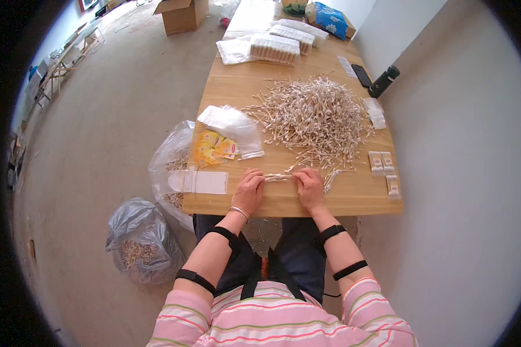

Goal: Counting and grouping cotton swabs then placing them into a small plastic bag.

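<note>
Near the table's front edge, my left hand [249, 189] and my right hand [309, 188] face each other, fingers closed on the two ends of a small bunch of cotton swabs [278, 177]. The bunch lies crosswise between them, just above or on the wood; I cannot tell which. Just beyond is a big loose heap of cotton swabs [315, 115], with a few strays [330, 179] beside my right hand. To the left of my left hand sits a white flat strip [208, 182], with yellow printed cards [213, 148] and clear plastic bags [228, 124] behind it.
Small filled packs [382, 163] stand at the table's right edge. A dark bottle [384, 82] and a phone [361, 76] lie farther back. Bagged swab packs [275, 49] fill the far end. Bags of swabs [139, 243] sit on the floor at left; a wall [457, 144] rises at right.
</note>
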A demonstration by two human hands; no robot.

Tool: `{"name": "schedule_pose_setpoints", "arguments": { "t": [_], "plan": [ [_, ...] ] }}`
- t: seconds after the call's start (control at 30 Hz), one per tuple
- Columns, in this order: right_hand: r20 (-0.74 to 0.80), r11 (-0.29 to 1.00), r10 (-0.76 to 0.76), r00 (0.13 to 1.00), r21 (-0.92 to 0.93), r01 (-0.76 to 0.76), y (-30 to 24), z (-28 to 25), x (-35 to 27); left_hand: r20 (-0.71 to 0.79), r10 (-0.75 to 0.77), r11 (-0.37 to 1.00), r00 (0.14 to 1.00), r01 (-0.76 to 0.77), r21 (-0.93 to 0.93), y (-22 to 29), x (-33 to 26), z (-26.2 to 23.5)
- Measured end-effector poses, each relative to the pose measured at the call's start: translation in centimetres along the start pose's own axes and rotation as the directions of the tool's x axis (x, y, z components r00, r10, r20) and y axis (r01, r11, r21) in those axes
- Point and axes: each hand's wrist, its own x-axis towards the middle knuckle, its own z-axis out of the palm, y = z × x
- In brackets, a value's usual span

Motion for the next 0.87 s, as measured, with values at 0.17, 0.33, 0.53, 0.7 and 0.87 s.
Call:
{"name": "schedule_pose_setpoints", "arguments": {
  "t": [0.17, 0.33, 0.53, 0.7, 0.87],
  "plan": [
    [-0.129, 0.989, 0.053, 0.99, -0.128, -0.07, 1.1, -0.1, 0.9, 0.042, 0.026, 1.0, 0.999, -0.026, 0.008, 0.1, 0.1, -0.3],
    [-0.135, 0.966, 0.107, 0.985, -0.219, -0.135, 0.5, 0.1, 2.1, 0.07, 0.053, 0.997, 0.996, -0.049, -0.061, -0.5, -0.2, -0.1],
    [0.076, 0.998, 0.049, 0.996, -0.04, -0.046, -3.9, 2.8, 2.3, 0.005, -0.02, 0.997, 1.0, 0.019, 0.079, 1.5, 0.4, -0.4],
    [0.039, 0.982, 0.027, 0.999, 0.185, -0.034, -4.2, 4.0, 1.2, 0.076, -0.051, 0.977, 0.996, 0.034, 0.21, 0.7, 0.4, -0.3],
    [-0.17, 0.923, 0.32, 0.932, 0.278, -0.267, -3.0, 4.0, 0.2, 0.21, -0.075, 0.993, 0.975, 0.054, 0.102, 0.5, 0.3, -0.6]
  ]
}}
